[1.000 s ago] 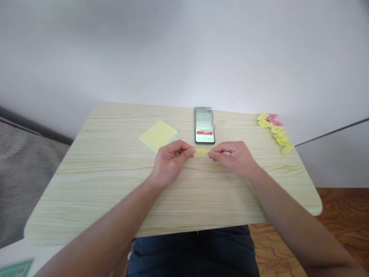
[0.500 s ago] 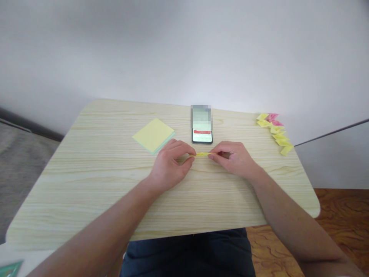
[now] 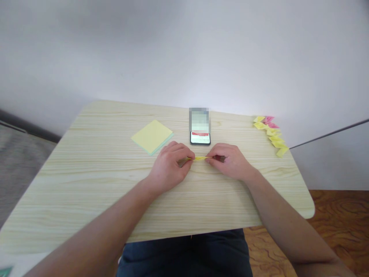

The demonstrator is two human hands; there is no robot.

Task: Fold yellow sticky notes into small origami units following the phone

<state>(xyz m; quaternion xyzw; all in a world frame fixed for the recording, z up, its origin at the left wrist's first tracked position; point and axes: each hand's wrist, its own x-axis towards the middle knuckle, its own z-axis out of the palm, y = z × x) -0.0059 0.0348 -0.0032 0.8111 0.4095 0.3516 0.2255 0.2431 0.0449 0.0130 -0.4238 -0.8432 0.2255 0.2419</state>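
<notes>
Fingers (image 3: 187, 152) of left hand (image 3: 168, 167) and right hand (image 3: 230, 161) pinched on opposite ends of one narrow folded yellow paper piece (image 3: 199, 158), just nearer than one dark-edged phone (image 3: 200, 140). Pale wood-grain counter (image 3: 201, 204) stretches broadly from hands to near edge; far edge along whitish wall (image 3: 184, 57). Count: one square yellow-over-pale-green paper stack (image 3: 152, 136), near left hand; five folded yellow pieces (image 3: 277, 142), two folded pink pieces (image 3: 269, 119), by right edge. Floor (image 3: 340, 211) brown, wood-patterned.
</notes>
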